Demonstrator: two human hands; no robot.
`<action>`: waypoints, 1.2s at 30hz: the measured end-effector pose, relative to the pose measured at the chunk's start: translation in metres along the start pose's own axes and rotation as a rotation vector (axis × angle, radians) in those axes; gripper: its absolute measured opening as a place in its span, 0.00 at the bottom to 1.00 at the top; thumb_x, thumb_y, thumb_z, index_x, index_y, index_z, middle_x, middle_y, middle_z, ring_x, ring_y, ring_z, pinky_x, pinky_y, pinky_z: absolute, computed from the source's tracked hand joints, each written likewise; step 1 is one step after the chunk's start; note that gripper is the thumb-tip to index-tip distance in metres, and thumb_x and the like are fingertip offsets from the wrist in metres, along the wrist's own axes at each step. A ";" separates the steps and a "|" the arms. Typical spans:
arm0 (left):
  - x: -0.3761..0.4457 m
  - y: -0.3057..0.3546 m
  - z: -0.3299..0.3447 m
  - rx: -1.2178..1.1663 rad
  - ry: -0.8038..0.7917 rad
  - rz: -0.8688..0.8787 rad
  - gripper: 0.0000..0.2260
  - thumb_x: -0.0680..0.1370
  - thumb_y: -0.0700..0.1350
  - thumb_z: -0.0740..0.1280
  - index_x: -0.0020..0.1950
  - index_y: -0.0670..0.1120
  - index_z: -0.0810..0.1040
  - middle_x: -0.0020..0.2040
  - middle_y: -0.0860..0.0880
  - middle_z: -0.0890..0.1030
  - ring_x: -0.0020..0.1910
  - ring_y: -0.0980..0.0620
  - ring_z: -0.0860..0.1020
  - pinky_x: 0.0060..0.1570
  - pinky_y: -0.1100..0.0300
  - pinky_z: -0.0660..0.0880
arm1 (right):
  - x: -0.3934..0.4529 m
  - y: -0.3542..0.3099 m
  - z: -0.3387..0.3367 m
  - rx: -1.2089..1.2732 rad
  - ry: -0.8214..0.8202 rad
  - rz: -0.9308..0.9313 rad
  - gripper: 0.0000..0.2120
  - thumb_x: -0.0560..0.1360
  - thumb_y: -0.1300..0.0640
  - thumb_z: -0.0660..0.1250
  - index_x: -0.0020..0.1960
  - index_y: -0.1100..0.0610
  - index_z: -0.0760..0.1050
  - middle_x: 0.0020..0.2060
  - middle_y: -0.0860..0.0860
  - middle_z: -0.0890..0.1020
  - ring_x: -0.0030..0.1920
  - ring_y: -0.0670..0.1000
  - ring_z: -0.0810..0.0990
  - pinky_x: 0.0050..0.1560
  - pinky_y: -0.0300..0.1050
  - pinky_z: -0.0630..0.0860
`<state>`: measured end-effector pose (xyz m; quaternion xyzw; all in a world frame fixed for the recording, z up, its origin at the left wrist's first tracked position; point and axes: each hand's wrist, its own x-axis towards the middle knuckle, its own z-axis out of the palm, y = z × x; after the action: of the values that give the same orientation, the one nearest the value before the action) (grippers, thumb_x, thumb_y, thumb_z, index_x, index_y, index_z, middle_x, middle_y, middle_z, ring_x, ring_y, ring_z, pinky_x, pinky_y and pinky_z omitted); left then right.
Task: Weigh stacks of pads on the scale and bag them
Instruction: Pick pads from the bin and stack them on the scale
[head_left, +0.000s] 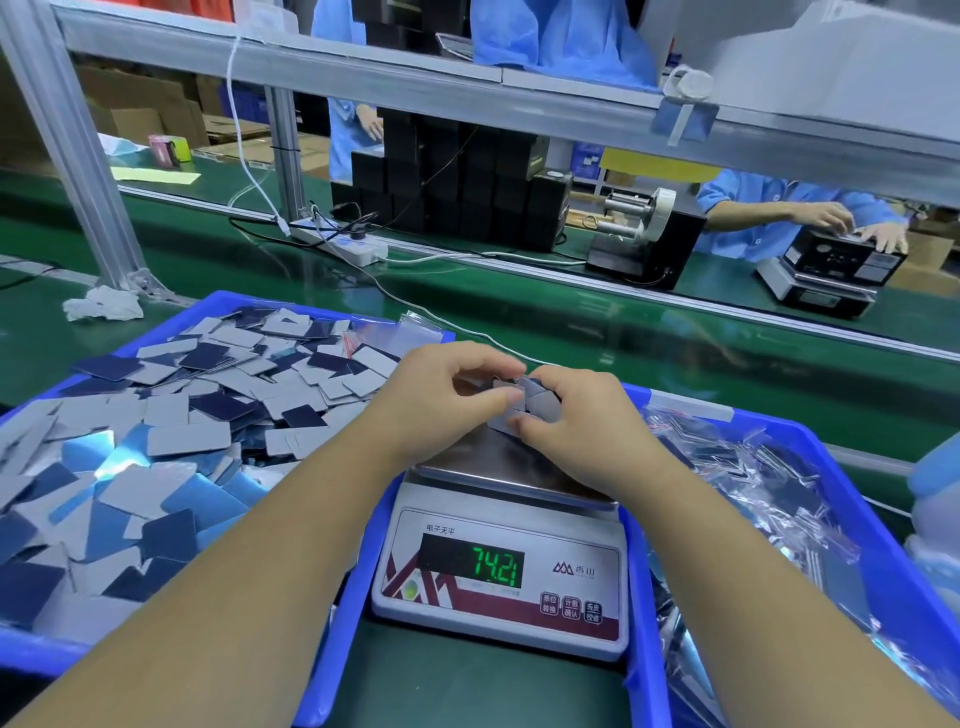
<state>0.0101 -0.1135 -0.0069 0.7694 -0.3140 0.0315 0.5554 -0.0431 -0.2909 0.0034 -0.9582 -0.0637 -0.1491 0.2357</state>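
Both forearms are bare from the bottom edge of the picture up to the wrists, with no sleeve or cuff on either of them. The left hand (441, 397) is ungloved, and no ring, watch or band shows on its fingers or wrist. The right hand (576, 415) is likewise ungloved and plain, with nothing worn at the wrist. The fingernails that show are short and unpainted. No tape, plaster or marking can be seen on either of the two arms.
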 end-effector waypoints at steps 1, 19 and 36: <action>0.001 0.000 0.002 0.018 0.002 0.009 0.09 0.75 0.40 0.73 0.53 0.52 0.86 0.48 0.58 0.85 0.49 0.60 0.82 0.52 0.67 0.77 | 0.000 0.000 0.000 0.000 -0.004 -0.007 0.06 0.73 0.49 0.69 0.45 0.50 0.75 0.36 0.44 0.78 0.39 0.48 0.74 0.35 0.40 0.68; 0.005 -0.010 -0.021 0.191 -0.010 -0.259 0.07 0.76 0.45 0.74 0.41 0.57 0.85 0.37 0.65 0.83 0.40 0.70 0.79 0.35 0.79 0.70 | 0.000 0.001 0.004 -0.034 -0.076 0.035 0.15 0.75 0.45 0.68 0.60 0.48 0.73 0.50 0.46 0.81 0.49 0.50 0.76 0.48 0.48 0.75; -0.002 0.003 0.002 0.227 -0.145 -0.096 0.20 0.72 0.39 0.69 0.61 0.55 0.82 0.53 0.61 0.84 0.52 0.62 0.81 0.57 0.55 0.78 | 0.002 0.003 0.001 0.222 -0.066 0.031 0.10 0.70 0.47 0.75 0.44 0.42 0.74 0.39 0.39 0.80 0.41 0.38 0.76 0.37 0.31 0.67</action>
<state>0.0065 -0.1153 -0.0060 0.8416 -0.3104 -0.0155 0.4416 -0.0404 -0.2931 0.0020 -0.9314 -0.0728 -0.1056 0.3406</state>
